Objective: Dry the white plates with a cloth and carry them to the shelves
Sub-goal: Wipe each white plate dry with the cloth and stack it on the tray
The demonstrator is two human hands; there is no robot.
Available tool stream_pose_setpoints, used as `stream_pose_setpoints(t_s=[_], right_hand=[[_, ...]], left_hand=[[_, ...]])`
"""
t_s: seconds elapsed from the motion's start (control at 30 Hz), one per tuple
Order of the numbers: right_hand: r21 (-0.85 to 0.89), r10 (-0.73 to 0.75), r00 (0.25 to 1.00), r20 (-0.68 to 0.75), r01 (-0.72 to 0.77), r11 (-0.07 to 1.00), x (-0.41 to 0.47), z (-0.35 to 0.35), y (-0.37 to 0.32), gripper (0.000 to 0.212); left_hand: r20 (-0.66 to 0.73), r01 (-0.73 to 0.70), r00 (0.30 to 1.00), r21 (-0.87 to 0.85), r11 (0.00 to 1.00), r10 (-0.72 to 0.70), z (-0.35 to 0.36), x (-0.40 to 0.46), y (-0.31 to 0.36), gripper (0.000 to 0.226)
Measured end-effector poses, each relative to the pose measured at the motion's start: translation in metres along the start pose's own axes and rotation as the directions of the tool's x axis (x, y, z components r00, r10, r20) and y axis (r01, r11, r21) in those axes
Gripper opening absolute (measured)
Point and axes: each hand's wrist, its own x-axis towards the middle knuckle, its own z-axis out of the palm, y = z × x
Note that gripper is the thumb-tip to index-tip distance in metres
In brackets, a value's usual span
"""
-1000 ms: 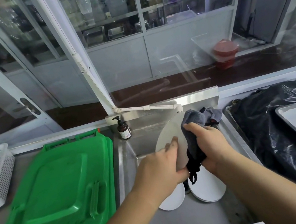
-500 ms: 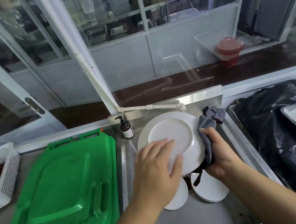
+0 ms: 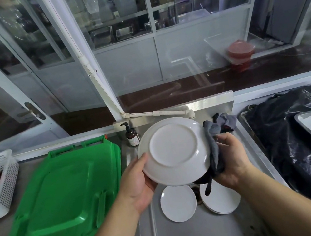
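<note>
The steel sink point(image 3: 188, 232) serves as the landmark here. Left of it lies a big green lid point(image 3: 58, 203), and right of it a black plastic bag point(image 3: 294, 137). Above the sink basin the person holds a white plate point(image 3: 175, 151) tilted, its underside toward the camera. The left hand point(image 3: 138, 183) curls around the plate's lower left rim, thumb on the back; the right hand point(image 3: 231, 161) is closed on a grey cloth point(image 3: 214, 149) pressed against the plate's right edge. The drying is probably only begun: two more white plates point(image 3: 178, 203) lie flat on the sink floor below, the right one seemingly a small stack, and no shelf-carrying shows yet. At the sink's back left corner stands a brown pump bottle point(image 3: 132, 137); its pale label is too small to read.
</note>
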Motion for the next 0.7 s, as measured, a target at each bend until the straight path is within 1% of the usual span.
stream_pose_setpoints(t_s=[0.07, 0.1, 0.23, 0.33, 0.4, 0.57, 0.63, 0.7], right_hand=[[-0.003, 0.006, 1.0, 0.011, -0.006, 1.0, 0.001, -0.003, -0.003, 0.037], [-0.032, 0.005, 1.0, 0.011, -0.004, 0.999, 0.001, -0.006, -0.005, 0.036], [-0.259, 0.007, 1.0, 0.018, -0.003, 0.966, 0.0, -0.016, -0.016, 0.044], [-0.348, -0.022, 1.0, 0.021, 0.028, 0.937, 0.001, -0.017, -0.023, 0.051], [-0.339, -0.022, 1.0, 0.001, 0.021, 0.941, 0.002, -0.014, -0.023, 0.054], [-0.294, -0.001, 0.996, -0.09, -0.025, 0.955, 0.006, -0.006, -0.016, 0.059], [-0.27, 0.025, 0.994, -0.104, -0.053, 0.961, 0.006, -0.006, -0.014, 0.059], [-0.209, 0.049, 0.993, -0.108, -0.071, 0.975, 0.006, -0.003, -0.011, 0.056]], left_hand=[[-0.014, -0.026, 1.0, 0.012, 1.0, 0.026, -0.002, 0.001, 0.004, 0.031], [-0.013, -0.035, 0.999, 0.019, 0.999, 0.035, -0.003, 0.001, 0.007, 0.031], [-0.032, -0.05, 0.998, 0.062, 0.997, 0.052, -0.011, 0.0, 0.018, 0.035], [-0.011, -0.063, 0.998, 0.08, 0.995, 0.064, -0.014, -0.001, 0.019, 0.042], [0.036, -0.063, 0.998, 0.086, 0.994, 0.06, -0.012, -0.003, 0.018, 0.047], [0.166, 0.002, 0.986, 0.065, 0.998, -0.013, -0.011, -0.006, 0.015, 0.045], [0.18, 0.017, 0.983, 0.078, 0.997, -0.031, -0.01, -0.006, 0.015, 0.047], [0.167, 0.008, 0.986, 0.058, 0.998, -0.017, -0.006, -0.007, 0.012, 0.045]])
